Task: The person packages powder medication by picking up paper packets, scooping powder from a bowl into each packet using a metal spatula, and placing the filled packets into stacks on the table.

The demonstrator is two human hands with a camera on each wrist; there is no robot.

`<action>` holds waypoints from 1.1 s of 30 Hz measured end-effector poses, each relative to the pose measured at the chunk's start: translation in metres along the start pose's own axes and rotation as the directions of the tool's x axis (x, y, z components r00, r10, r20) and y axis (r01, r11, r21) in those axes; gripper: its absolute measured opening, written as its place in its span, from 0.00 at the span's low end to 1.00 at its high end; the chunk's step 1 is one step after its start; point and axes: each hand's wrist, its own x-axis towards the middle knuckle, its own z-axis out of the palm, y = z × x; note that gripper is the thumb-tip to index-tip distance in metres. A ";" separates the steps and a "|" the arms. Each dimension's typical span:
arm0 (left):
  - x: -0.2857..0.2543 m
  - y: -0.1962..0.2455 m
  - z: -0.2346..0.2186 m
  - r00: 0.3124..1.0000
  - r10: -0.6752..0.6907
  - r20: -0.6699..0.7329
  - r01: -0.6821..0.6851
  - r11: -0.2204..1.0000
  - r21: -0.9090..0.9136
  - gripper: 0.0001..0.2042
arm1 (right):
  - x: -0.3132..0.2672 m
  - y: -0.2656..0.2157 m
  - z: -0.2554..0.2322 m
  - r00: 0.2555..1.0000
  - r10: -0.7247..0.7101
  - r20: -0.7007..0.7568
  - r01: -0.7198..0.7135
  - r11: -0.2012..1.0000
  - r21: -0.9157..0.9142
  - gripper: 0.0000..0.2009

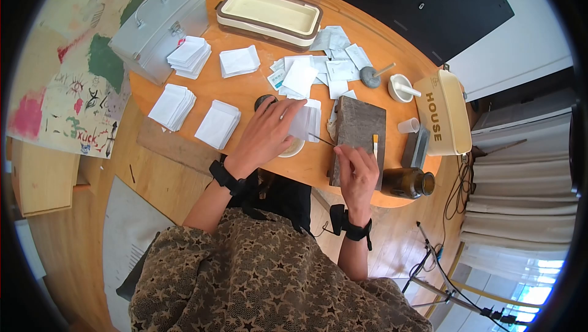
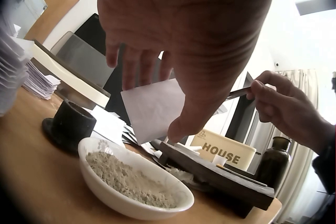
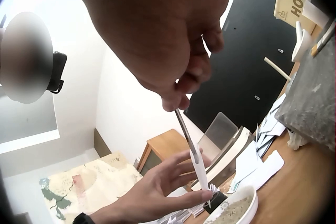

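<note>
My left hand (image 1: 266,133) holds a white paper packet (image 2: 155,109) between thumb and fingers, above a white bowl (image 2: 110,182) of grey-green powder (image 2: 128,179). My right hand (image 1: 357,170) pinches the end of a thin metal tool (image 3: 185,132). The tool's far end meets the packet in the right wrist view; whether it is inside or against it I cannot tell. A dark round-based object (image 2: 71,124) stands beside the bowl.
Paper packet stacks (image 1: 171,107) lie at the left, near a metal case (image 1: 160,29). Loose packets (image 1: 340,70) lie beyond my hands. A dark slab (image 1: 361,127) with a brush (image 1: 375,142), a brown bottle (image 1: 407,183) and a HOUSE box (image 1: 442,111) are at the right.
</note>
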 end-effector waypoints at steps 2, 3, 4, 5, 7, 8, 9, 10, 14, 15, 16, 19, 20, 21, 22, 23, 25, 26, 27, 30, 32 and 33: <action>-0.001 0.000 -0.002 1.000 -0.005 -0.017 0.005 1.000 0.003 0.39 | 0.001 -0.001 -0.001 1.000 0.006 -0.008 -0.005 1.000 0.024 0.02; -0.001 -0.001 -0.002 1.000 -0.008 -0.018 0.008 1.000 0.005 0.39 | 0.002 -0.001 -0.003 0.998 0.034 -0.047 -0.031 0.998 0.048 0.02; -0.002 -0.001 -0.001 0.999 -0.012 -0.037 0.012 1.000 0.019 0.39 | 0.003 -0.001 -0.005 0.994 0.063 -0.084 -0.057 0.996 0.073 0.02; -0.003 -0.001 -0.001 0.998 -0.014 -0.055 0.016 0.999 0.033 0.39 | 0.003 -0.002 -0.007 0.995 0.062 -0.083 -0.056 0.996 0.075 0.02; -0.004 -0.002 -0.005 0.998 -0.035 -0.061 0.037 0.999 0.029 0.38 | 0.004 -0.004 -0.010 0.976 0.174 -0.129 -0.153 0.976 0.158 0.02; -0.004 -0.001 -0.008 0.996 -0.054 -0.068 0.056 0.998 0.024 0.38 | 0.003 -0.003 -0.011 0.969 0.209 -0.135 -0.186 0.969 0.163 0.01; -0.006 -0.001 -0.011 0.996 -0.056 -0.068 0.058 0.998 0.025 0.38 | 0.003 -0.002 -0.011 0.969 0.208 -0.134 -0.186 0.969 0.165 0.01; -0.008 -0.002 -0.014 0.993 -0.074 -0.090 0.078 0.996 0.052 0.38 | 0.002 -0.002 -0.012 0.953 0.268 -0.141 -0.236 0.949 0.210 0.02; -0.018 -0.001 -0.032 0.966 -0.230 -0.120 0.242 0.965 0.099 0.37 | 0.001 -0.004 -0.015 0.912 0.396 -0.109 -0.347 0.883 0.316 0.07; -0.020 -0.001 -0.039 0.966 -0.230 -0.118 0.242 0.965 0.102 0.37 | 0.001 -0.004 -0.014 0.911 0.398 -0.108 -0.348 0.882 0.318 0.07; -0.024 -0.001 -0.047 0.945 -0.302 -0.126 0.318 0.939 0.135 0.36 | 0.002 -0.004 -0.013 0.911 0.396 -0.113 -0.346 0.885 0.312 0.07; -0.043 -0.016 -0.058 0.917 -0.320 -0.237 0.373 0.900 0.228 0.34 | 0.003 -0.003 -0.008 0.910 0.409 -0.070 -0.373 0.879 0.296 0.06; -0.050 -0.021 -0.063 0.903 -0.364 -0.230 0.417 0.871 0.259 0.33 | 0.002 -0.004 -0.006 0.906 0.422 -0.024 -0.399 0.872 0.283 0.06; -0.055 -0.025 -0.067 0.885 -0.407 -0.225 0.460 0.839 0.290 0.32 | 0.001 -0.004 -0.003 0.906 0.423 -0.022 -0.400 0.871 0.285 0.06; -0.061 -0.030 -0.068 0.863 -0.445 -0.239 0.501 0.817 0.286 0.30 | 0.000 -0.004 0.000 0.897 0.441 0.025 -0.428 0.853 0.299 0.08; -0.066 -0.032 -0.069 0.862 -0.447 -0.238 0.502 0.815 0.288 0.30 | -0.002 -0.005 0.003 0.886 0.458 0.073 -0.457 0.834 0.310 0.09; -0.074 -0.035 -0.072 0.828 -0.532 -0.177 0.559 0.761 0.327 0.29 | -0.002 -0.008 0.006 0.878 0.466 0.105 -0.474 0.823 0.312 0.10; -0.077 -0.036 -0.070 0.827 -0.534 -0.177 0.561 0.760 0.328 0.29 | -0.003 -0.008 0.009 0.879 0.461 0.122 -0.475 0.824 0.309 0.10; -0.080 -0.038 -0.067 0.833 -0.526 -0.172 0.552 0.765 0.331 0.30 | -0.004 -0.007 0.011 0.880 0.455 0.138 -0.475 0.825 0.305 0.09; -0.082 -0.036 -0.064 0.829 -0.542 -0.138 0.554 0.764 0.331 0.31 | -0.007 -0.005 0.017 0.884 0.444 0.147 -0.468 0.830 0.303 0.09; -0.081 -0.035 -0.062 0.819 -0.564 -0.110 0.565 0.757 0.329 0.31 | -0.007 -0.006 0.017 0.883 0.445 0.152 -0.470 0.832 0.294 0.09; -0.080 -0.035 -0.060 0.817 -0.567 -0.104 0.568 0.759 0.320 0.32 | -0.007 -0.006 0.016 0.881 0.447 0.157 -0.473 0.833 0.286 0.09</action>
